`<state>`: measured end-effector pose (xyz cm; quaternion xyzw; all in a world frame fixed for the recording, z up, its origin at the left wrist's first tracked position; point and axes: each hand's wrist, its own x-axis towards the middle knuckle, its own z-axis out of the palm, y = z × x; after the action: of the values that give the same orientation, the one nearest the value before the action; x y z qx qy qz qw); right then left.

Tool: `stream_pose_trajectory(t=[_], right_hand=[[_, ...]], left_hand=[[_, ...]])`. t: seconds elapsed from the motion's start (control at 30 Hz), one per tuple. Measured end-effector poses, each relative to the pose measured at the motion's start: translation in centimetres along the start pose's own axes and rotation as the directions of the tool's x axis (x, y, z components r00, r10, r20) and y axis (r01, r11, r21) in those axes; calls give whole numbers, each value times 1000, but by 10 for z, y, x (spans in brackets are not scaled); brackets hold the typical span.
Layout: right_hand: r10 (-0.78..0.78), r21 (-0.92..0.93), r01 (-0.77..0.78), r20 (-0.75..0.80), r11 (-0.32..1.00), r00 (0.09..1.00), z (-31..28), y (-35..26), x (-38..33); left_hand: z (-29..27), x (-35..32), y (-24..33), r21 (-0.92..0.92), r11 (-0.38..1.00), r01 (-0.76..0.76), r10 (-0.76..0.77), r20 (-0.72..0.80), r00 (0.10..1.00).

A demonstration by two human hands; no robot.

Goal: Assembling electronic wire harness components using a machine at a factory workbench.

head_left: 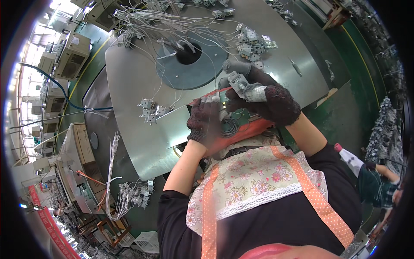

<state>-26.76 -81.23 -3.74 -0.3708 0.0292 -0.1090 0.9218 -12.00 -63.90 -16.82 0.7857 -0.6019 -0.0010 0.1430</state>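
My right hand (pixel 278 101), in a dark knitted glove with grey fingertips, grips a small silver metal bracket assembly (pixel 237 82) over the table's near edge. My left hand (pixel 204 120), gloved the same way, is closed beside it, its fingertips at a thin wire; what they pinch is hidden. Below and between both hands lies a coil of dark thin cable (pixel 230 127), by a red-edged pouch or tray (pixel 241 137) at my waist. Small metal bracket parts (pixel 151 111) with white wires rest on the table left of my left hand.
The steel table (pixel 138 142) has a grey round disc (pixel 172 71) with a dark central hole. White wires (pixel 164 21) spread across its far side. A pile of metal brackets (pixel 251 41) and a thin pen-like tool (pixel 295 67) lie beyond my right hand. Another person (pixel 379 177) is at the right.
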Motion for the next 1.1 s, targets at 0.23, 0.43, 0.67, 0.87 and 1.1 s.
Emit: stream_pose_trajectory(t=[0.23, 0.43, 0.67, 0.87, 1.1], right_hand=[[41, 19, -40, -44, 999, 998, -17, 4, -2], [56, -77, -63, -95, 995, 994, -9, 2, 1], [38, -60, -42, -74, 997, 997, -15, 9, 3], [-14, -474, 27, 32, 880, 999, -47, 21, 1], [-148, -755, 28, -92, 656, 985, -48, -1, -29]], left_hand=[[-10, 2, 8, 37, 998, 55, -54, -42, 998], [-7, 2, 7, 52, 998, 43, -40, -61, 997], [-3, 0, 5, 92, 996, 5, 3, -92, 996], [-10, 4, 6, 17, 1000, 19, -18, -29, 999], [-39, 12, 8, -440, 889, 126, -145, -8, 989]])
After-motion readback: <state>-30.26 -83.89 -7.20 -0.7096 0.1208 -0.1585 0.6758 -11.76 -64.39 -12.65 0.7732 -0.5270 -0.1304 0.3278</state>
